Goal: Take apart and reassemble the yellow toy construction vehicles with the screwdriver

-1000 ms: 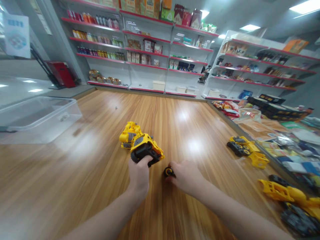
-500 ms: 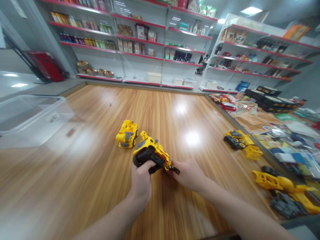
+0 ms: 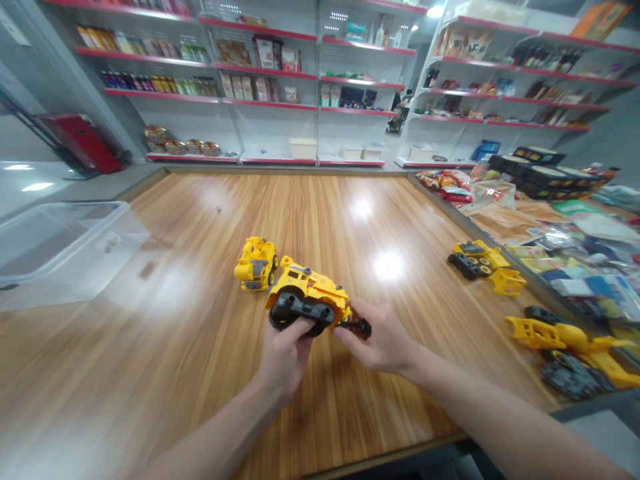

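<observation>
My left hand (image 3: 286,353) grips a yellow toy construction vehicle (image 3: 313,287) with black tracks. The vehicle is held above the table and tilted, its track side facing me and my thumb pressed on the underside. In my right hand (image 3: 383,337) is a small black screwdriver (image 3: 361,327), its thin end meeting the right end of the vehicle. Exactly where its tip sits is hidden by the fingers. Just left of the held vehicle, a second yellow toy truck (image 3: 255,264) stands on the wooden table (image 3: 330,213).
Along the table's right side lie a yellow toy truck (image 3: 477,260) and more yellow and grey toy vehicle parts (image 3: 570,340). A clear plastic bin (image 3: 75,247) stands at the left. Packaged goods (image 3: 540,220) border the right edge; stocked shelves (image 3: 270,113) line the back.
The toy vehicle has been turned a little, showing more of its side and track. My right hand has shifted slightly right and up, with more of the screwdriver visible.
</observation>
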Action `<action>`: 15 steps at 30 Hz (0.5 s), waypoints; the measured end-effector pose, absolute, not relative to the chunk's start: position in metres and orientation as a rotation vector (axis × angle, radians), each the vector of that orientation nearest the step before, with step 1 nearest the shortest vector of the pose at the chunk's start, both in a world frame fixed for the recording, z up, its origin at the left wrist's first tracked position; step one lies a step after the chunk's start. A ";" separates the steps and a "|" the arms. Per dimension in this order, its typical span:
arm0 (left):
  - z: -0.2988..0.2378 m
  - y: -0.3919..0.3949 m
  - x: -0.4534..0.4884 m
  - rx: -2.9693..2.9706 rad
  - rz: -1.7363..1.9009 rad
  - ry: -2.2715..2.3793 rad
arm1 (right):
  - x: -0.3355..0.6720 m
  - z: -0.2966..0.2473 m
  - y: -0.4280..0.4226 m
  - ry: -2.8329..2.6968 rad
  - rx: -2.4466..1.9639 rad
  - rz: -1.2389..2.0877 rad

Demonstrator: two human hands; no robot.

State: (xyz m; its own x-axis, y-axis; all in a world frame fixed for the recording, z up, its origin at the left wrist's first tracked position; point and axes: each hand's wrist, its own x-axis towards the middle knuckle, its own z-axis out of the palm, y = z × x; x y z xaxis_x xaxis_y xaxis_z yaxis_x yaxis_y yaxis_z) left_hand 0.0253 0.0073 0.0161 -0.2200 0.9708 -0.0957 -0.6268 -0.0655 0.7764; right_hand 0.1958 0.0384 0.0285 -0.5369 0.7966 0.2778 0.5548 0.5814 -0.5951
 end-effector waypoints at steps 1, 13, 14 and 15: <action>0.015 0.006 0.026 0.576 1.603 0.850 | 0.195 0.028 0.038 -2.248 -1.052 0.647; 0.000 0.003 0.011 1.244 1.391 1.003 | 0.193 0.010 0.051 -2.016 -1.209 0.765; 0.001 0.002 0.012 1.286 1.388 1.032 | 0.194 0.010 0.052 -2.012 -1.216 0.763; 0.001 0.002 0.012 1.331 1.391 1.069 | 0.195 0.010 0.053 -2.006 -1.224 0.758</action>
State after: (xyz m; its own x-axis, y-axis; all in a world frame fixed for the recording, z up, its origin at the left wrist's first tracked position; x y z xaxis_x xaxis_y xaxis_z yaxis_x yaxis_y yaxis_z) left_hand 0.0122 0.0022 0.0011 -0.0092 0.9766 0.2149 -0.0437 -0.2151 0.9756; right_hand 0.1950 0.0528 0.0099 -0.3444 0.9089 0.2353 0.5264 0.3945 -0.7532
